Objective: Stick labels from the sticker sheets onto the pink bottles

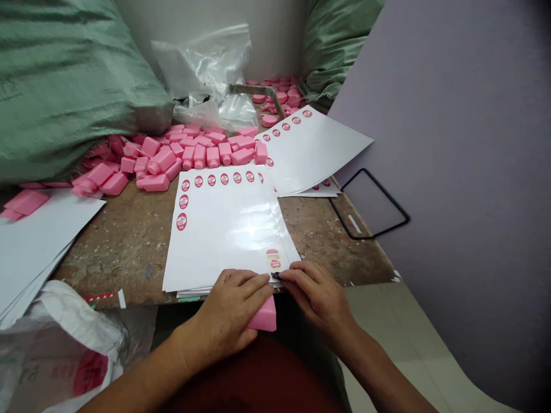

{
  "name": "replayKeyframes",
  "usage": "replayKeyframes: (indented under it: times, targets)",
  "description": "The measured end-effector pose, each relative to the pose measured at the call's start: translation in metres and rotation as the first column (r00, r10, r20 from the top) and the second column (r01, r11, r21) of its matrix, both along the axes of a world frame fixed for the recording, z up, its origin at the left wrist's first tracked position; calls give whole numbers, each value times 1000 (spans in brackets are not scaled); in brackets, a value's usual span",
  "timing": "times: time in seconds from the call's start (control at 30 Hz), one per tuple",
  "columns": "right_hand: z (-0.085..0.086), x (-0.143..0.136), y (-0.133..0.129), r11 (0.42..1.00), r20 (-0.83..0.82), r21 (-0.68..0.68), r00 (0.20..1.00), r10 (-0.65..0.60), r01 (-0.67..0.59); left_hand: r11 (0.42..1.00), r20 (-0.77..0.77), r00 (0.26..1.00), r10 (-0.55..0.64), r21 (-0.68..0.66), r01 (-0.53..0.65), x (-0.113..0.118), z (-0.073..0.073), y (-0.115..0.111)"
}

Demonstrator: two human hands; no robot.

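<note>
My left hand (232, 310) is wrapped round a pink plastic bottle (264, 314) at the table's front edge. Most of that bottle is hidden under the fingers. My right hand (316, 292) is closed, its fingertips by a small black thing (275, 276) that I cannot make out. Both hands are at the front edge of a stack of white sticker sheets (219, 241). Oval pink stickers run along the top and left of the upper sheet. A larger pink and cream label (273, 259) lies on it just beyond my fingertips.
Many pink bottles (200, 155) are heaped behind the sheets. More sticker sheets (318, 149) lie at the back right, beside a black wire frame (374, 178). Green sacks (73, 86) and clear plastic bags (206, 63) stand behind. White sheets (38, 241) lie at left; a purple panel (451, 172) borders the right.
</note>
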State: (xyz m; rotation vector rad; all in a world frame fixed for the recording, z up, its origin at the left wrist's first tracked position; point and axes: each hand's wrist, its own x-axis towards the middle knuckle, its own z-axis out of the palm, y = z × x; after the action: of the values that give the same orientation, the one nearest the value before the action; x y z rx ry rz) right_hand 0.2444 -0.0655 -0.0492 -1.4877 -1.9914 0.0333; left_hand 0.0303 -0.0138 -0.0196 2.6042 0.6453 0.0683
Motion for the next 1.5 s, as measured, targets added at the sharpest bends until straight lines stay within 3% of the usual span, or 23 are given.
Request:
replayKeyframes:
  times: [0.77, 1.07, 1.5]
  targets:
    - [-3, -2, -1, 999, -12, -44, 999, -30, 29, 999, 11, 1000, 17, -48, -17, 0, -2, 0]
    - [-6, -6, -3, 997, -238, -72, 970, -51, 35, 999, 15, 1000, 20, -51, -20, 0, -2, 0]
    - [0, 0, 2, 999, -14, -45, 1000, 9, -9, 1000, 27, 999, 17, -15, -17, -1, -5, -1]
